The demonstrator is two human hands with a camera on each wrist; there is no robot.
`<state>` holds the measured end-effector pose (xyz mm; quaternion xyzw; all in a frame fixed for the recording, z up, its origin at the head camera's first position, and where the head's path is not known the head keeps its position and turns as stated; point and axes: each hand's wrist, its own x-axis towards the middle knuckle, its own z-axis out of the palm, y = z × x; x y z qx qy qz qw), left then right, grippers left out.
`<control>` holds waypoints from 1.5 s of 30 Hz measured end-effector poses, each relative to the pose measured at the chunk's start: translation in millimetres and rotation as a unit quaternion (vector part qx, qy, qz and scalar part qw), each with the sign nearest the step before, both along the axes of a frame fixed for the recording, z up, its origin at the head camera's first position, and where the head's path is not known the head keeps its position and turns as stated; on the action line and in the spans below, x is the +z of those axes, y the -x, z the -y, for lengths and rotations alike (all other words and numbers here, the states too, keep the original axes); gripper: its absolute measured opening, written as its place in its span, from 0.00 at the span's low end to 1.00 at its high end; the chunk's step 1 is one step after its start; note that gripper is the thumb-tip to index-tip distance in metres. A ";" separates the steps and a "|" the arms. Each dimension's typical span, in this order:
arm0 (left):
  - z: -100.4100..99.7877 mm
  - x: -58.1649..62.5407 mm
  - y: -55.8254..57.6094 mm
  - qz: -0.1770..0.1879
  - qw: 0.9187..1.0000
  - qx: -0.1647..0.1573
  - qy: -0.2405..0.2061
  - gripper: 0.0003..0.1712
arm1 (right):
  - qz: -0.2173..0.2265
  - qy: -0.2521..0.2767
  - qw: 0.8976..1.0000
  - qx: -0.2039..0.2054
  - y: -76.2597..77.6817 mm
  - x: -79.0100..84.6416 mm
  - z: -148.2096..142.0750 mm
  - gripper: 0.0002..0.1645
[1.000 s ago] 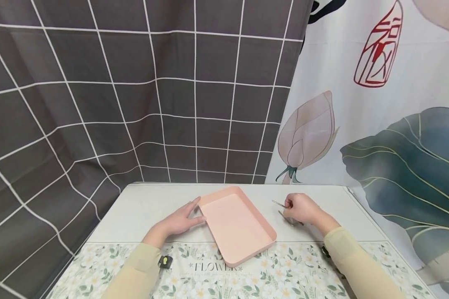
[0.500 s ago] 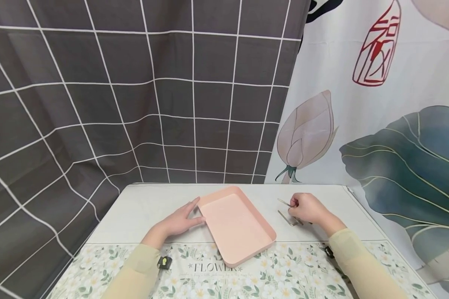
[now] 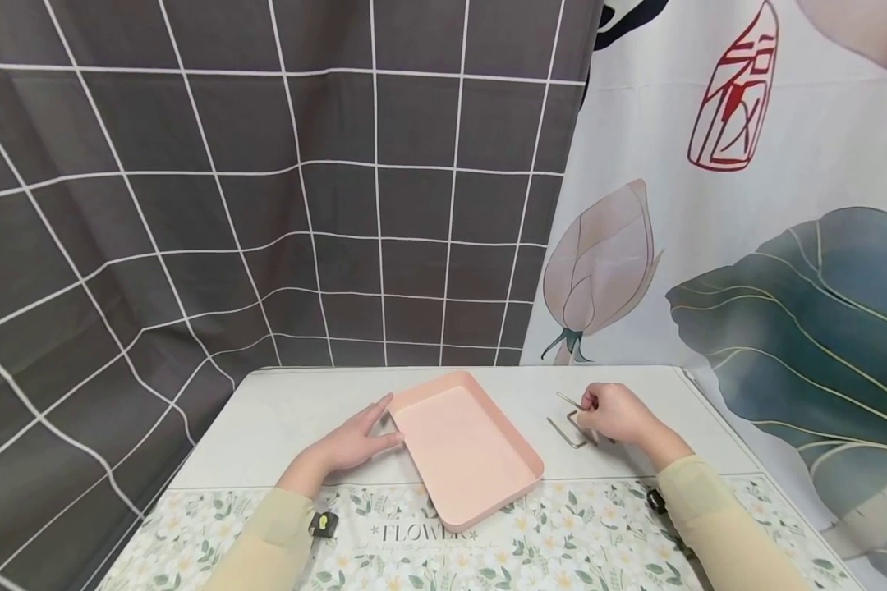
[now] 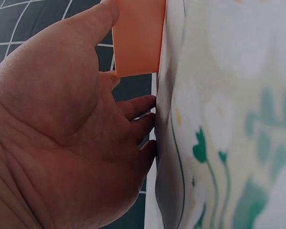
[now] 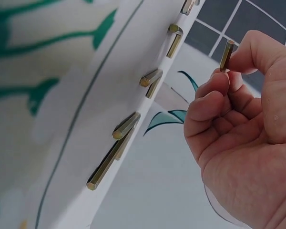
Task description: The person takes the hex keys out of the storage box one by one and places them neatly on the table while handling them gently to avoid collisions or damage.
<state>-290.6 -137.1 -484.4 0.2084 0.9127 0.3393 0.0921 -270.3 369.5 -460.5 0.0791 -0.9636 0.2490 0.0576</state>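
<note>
My right hand (image 3: 617, 410) pinches a brass-coloured hex key (image 5: 227, 56) between thumb and forefinger, raised off the white tabletop at the right. Under and just left of that hand lie several more L-shaped hex keys (image 3: 565, 433), partly covered by it in the head view. In the right wrist view the hexagonal ends of these lying keys (image 5: 126, 126) line up along the table. A shallow pink tray (image 3: 466, 451) sits at an angle in mid-table. My left hand (image 3: 351, 439), fingers extended, touches its left side near the far corner, the thumb against the tray wall (image 4: 138, 38).
A flower-printed cloth (image 3: 384, 566) covers the front of the table, under the tray's near end. Behind the table hang a dark grid curtain (image 3: 414, 271) and a white curtain with plant prints (image 3: 636, 328). Each wrist wears a small black camera.
My right hand has drawn to the right with its hex key, uncovering more of the keys on the table. The left hand and tray stay put; the head view shifts slightly.
</note>
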 end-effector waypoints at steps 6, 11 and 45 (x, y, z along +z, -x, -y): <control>0.1 -1.1 0.7 -0.005 1.000 -0.001 0.000 0.55 | -0.005 -0.006 1.000 -0.003 -1.2 -0.3 -3.0 0.07; 0.4 -0.3 1.0 -0.006 1.000 -0.002 0.003 0.55 | -0.009 -0.008 1.000 -0.005 -1.3 0.3 -4.5 0.07; -0.1 1.3 -2.5 -0.004 1.000 -0.001 0.001 0.55 | -0.001 -0.023 1.000 -0.017 -4.4 1.4 -16.6 0.08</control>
